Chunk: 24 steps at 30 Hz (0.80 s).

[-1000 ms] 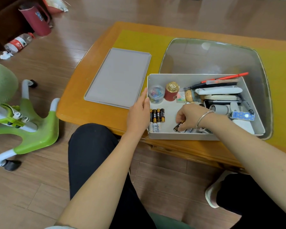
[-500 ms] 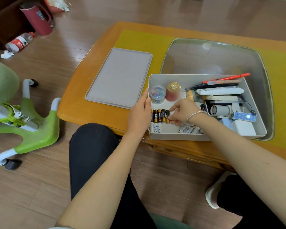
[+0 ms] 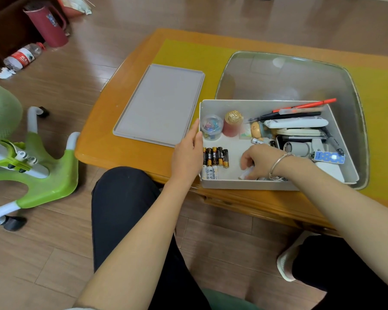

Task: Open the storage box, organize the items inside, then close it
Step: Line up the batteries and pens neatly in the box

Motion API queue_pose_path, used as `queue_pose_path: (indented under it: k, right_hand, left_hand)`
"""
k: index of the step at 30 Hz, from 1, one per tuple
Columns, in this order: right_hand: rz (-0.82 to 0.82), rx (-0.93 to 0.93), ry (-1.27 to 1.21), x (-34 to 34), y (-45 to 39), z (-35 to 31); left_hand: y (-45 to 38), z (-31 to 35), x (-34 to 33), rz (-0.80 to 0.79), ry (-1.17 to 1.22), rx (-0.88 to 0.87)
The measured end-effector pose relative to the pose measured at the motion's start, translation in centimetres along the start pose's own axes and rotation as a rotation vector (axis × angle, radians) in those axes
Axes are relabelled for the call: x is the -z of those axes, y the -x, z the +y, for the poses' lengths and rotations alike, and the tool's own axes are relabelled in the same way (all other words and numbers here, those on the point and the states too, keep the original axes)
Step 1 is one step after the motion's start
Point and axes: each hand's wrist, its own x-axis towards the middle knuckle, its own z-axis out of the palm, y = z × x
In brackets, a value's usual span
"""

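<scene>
Midway through sorting, the left hand [image 3: 187, 153] steadied the open storage box [image 3: 267, 106] on the table's near edge while the right hand [image 3: 259, 161] pinched a white battery [image 3: 246, 174], which likely belonged left beside the battery row [image 3: 215, 156].

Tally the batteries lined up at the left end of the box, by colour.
Black-and-gold batteries: 5
White batteries: 3
Total: 8, all lying in the storage box. Any under the right hand are not counted.

Green chair [image 3: 29, 173] on wood floor, maroon jug [image 3: 47, 24], fallen plastic bottle [image 3: 23, 57] nearby
</scene>
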Motion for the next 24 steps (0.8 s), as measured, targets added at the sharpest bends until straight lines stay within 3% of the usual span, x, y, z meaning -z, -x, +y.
queue_pose_path:
  k: [4,8,11,15,20,22,24]
  right_hand:
    - [0.053,0.018,0.012,-0.4,-0.4,-0.9]
    - [0.076,-0.004,-0.221,-0.3,-0.6,-2.2]
    - [0.018,-0.085,-0.342,-0.2,-0.9,-3.0]
    - [-0.042,-0.184,-0.297,-0.5,-1.3,-3.4]
    - [-0.109,-0.113,-0.362,-0.3,-1.2,-3.3]
    - [-0.068,-0.129,-0.38,0.2,-0.9,-2.7]
    - [0.076,-0.202,-0.345,0.7,-0.7,-1.4]
  left_hand:
    - [0.0,-0.1,0.0,-0.005,0.006,0.01]
    - [0.0,-0.1,0.0,-0.002,0.007,0.011]
    - [0.0,0.0,0.0,-0.002,0.004,0.01]
    - [0.2,0.3,0.2,-0.008,0.008,0.002]
    - [0.0,0.1,0.0,0.002,0.003,0.005]
    - [0.1,0.1,0.1,0.001,0.007,0.003]
    - [0.1,0.0,0.1,-0.008,0.018,0.007]
